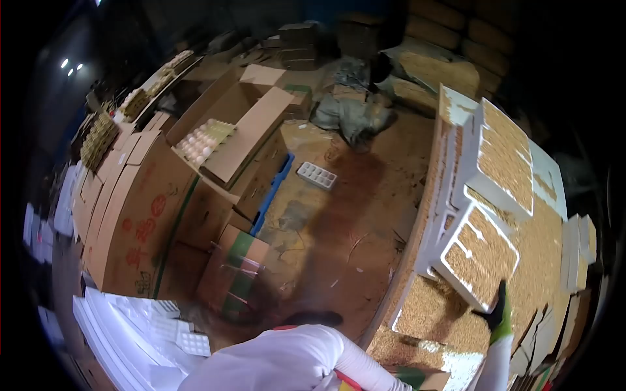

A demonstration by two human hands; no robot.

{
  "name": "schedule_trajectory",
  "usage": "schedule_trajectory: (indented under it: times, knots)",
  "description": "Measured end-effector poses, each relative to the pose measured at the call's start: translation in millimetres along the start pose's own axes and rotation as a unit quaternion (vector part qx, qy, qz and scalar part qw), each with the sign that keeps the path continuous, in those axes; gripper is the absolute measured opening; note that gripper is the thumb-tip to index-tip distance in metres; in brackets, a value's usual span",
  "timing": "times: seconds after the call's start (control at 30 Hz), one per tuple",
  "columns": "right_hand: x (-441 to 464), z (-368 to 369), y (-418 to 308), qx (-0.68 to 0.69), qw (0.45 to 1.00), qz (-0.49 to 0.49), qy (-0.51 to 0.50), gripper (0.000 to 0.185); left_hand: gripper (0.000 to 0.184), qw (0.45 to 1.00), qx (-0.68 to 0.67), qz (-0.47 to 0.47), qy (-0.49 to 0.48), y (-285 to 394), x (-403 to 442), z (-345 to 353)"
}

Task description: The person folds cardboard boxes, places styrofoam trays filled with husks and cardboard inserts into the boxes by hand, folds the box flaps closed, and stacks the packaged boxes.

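**OP's buddy:** What's your hand up to, and what's bugging you?

**Me:** My right hand is gloved, thumb stuck out away from the fingers, at the near corner of a husk-filled foam box. Can't tell how hard it's gripping. The box is just ahead-left of my hand and looks tilted. My left hand isn't in frame, so no clue there.

**OP's buddy:** Only one corner then?

**Me:** All I can see, yeah. If the weight hangs off that corner, I reckon the box could twist loose or the foam rim could crack, and husk goes everywhere. The loose husk left of my hand could also let it skid if it lands crooked.

**OP's buddy:** And further out?

**Me:** Beyond that box there's a taller husk-topped box; a careless bump might shove it. Further left of my hand is the table edge, so a wide swing could tip stuff onto the floor. Well left, down there, a white foam tray is an easy trip. Past it sits an open carton with eggs, bad place to stumble into.
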State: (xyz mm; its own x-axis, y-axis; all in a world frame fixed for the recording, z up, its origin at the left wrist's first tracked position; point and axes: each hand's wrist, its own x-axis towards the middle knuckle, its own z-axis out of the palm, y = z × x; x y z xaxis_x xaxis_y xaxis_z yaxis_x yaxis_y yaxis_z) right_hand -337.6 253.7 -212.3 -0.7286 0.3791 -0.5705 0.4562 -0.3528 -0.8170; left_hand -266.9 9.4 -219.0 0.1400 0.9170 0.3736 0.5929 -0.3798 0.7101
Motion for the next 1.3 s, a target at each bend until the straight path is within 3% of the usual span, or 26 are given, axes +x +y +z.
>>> schedule_trajectory:
  times: [0.03, 0.1, 0.17, 0.2, 0.23, 0.27, 0.3, 0.33, 0.43, 0.53, 0.57, 0.6, 0.63, 0.67, 0.73, 0.8, 0.83, 0.87, 0.9, 0.93, 0.97, 1.03, 1.13, 1.23, 1.27, 1.3]
  knots:
    - [-1.4, -13.6, 30.5, -0.149, 0.982, -0.115, -0.005, 0.091, 0.033, 1.000, 0.001, 0.001, 0.007, -0.6, -1.0, -6.4]
    - [-5.1, -37.8, 89.6, -0.462, 0.817, -0.328, 0.109, 0.120, 0.031, 1.000, 0.000, 0.000, 0.018, -6.4, 4.6, -12.4]
    - [-23.2, -6.9, 77.1, -0.410, 0.861, -0.272, 0.132, 0.135, 0.028, 1.000, -0.004, -0.001, 0.024, -8.2, 8.3, -15.9]
    - [-27.4, -15.8, 79.6, -0.562, 0.732, -0.352, 0.158, 0.117, 0.027, 1.000, -0.004, -0.001, 0.025, -9.7, 9.5, -18.9]
    - [-35.9, 8.3, 56.2, -0.364, 0.890, -0.259, 0.089, 0.107, 0.026, 1.000, -0.007, 0.002, 0.023, -8.8, 10.9, -19.6]
    - [-44.9, 28.4, 29.4, -0.136, 0.980, -0.142, 0.028, 0.099, 0.026, 1.000, -0.011, 0.004, 0.019, -5.7, 11.3, -19.5]
    - [-65.8, 41.2, 3.6, 0.117, 0.993, -0.023, -0.009, 0.092, 0.025, 1.000, -0.022, 0.019, 0.006, 3.9, 10.7, -17.5]
    - [-68.8, 33.7, 4.3, 0.072, 0.995, -0.062, -0.019, 0.076, 0.024, 0.999, -0.038, 0.033, -0.013, 20.4, 4.7, -19.4]
    - [-161.2, 20.9, 11.7, -0.245, 0.924, -0.244, 0.166, 0.066, 0.023, 0.993, -0.051, 0.074, -0.081, 47.6, -15.8, -40.5]
    - [-291.9, 56.4, 11.3, -0.393, 0.846, -0.176, 0.316, 0.058, 0.026, 0.984, -0.011, 0.126, -0.126, 52.2, -19.1, -56.8]
    - [-322.2, 59.1, 28.5, -0.250, 0.890, -0.141, 0.355, 0.057, 0.027, 0.984, -0.020, 0.095, -0.149, 51.9, -20.0, -54.9]
    - [-353.7, 62.6, 45.8, -0.073, 0.904, -0.127, 0.401, 0.056, 0.028, 0.981, 0.031, 0.154, -0.115, 41.7, -27.3, -37.7]
    - [-385.8, 66.5, 63.3, 0.091, 0.878, -0.128, 0.453, 0.056, 0.032, 0.979, -0.133, 0.118, -0.101, 42.9, -27.0, -42.2]
    - [-420.8, 74.5, 97.3, 0.145, 0.851, -0.177, 0.473, 0.054, 0.039, 0.947, -0.297, 0.091, -0.079, 44.5, -27.4, -46.6]
    - [-476.5, 121.1, 101.2, 0.240, 0.834, -0.152, 0.473, 0.056, 0.047, 0.919, -0.374, 0.046, -0.114, 42.6, -24.4, -45.1]
    - [-519.3, 156.9, 142.6, 0.251, 0.795, -0.149, 0.532, 0.062, 0.055, 0.936, -0.291, -0.037, -0.193, 39.4, -18.9, -44.2]
    - [-533.9, 168.9, 170.5, 0.275, 0.772, -0.145, 0.555, 0.061, 0.055, 0.965, -0.134, -0.078, -0.212, 42.9, -15.6, -44.4]
    - [-547.9, 177.6, 210.4, 0.283, 0.738, -0.160, 0.591, 0.061, 0.056, 0.971, -0.089, -0.010, -0.221, 44.3, -11.3, -50.1]
    - [-557.8, 185.4, 238.6, 0.292, 0.701, -0.172, 0.627, 0.060, 0.056, 0.968, -0.084, -0.034, -0.232, 42.3, -10.9, -46.3]
    - [-551.4, 196.7, 211.4, 0.198, 0.735, -0.040, 0.648, 0.054, 0.056, 0.965, -0.078, -0.059, -0.243, 39.1, -10.7, -40.7]
    - [-554.0, 205.3, 240.9, 0.196, 0.739, -0.098, 0.637, 0.047, 0.055, 0.962, -0.074, -0.078, -0.251, 38.4, -13.3, -40.6]
    - [-550.8, 207.5, 223.8, 0.165, 0.743, -0.067, 0.645, 0.046, 0.056, 0.958, -0.073, -0.107, -0.258, 42.8, -13.0, -43.1]
    - [-545.8, 202.9, 179.5, 0.074, 0.773, 0.078, 0.625, 0.054, 0.056, 0.960, -0.085, -0.107, -0.243, 42.7, -12.7, -46.2]
    - [-536.6, 206.4, 164.0, 0.065, 0.774, -0.013, 0.629, 0.060, 0.055, 0.967, -0.081, -0.082, -0.228, 42.5, -16.7, -46.1]
    - [-535.3, 207.4, 166.5, 0.061, 0.770, -0.015, 0.635, 0.062, 0.053, 0.973, -0.059, -0.008, -0.224, 37.4, -19.5, -45.7]
    - [-533.7, 208.5, 165.1, 0.068, 0.772, -0.002, 0.632, 0.063, 0.052, 0.969, -0.089, -0.056, -0.224, 41.4, -18.6, -46.6]
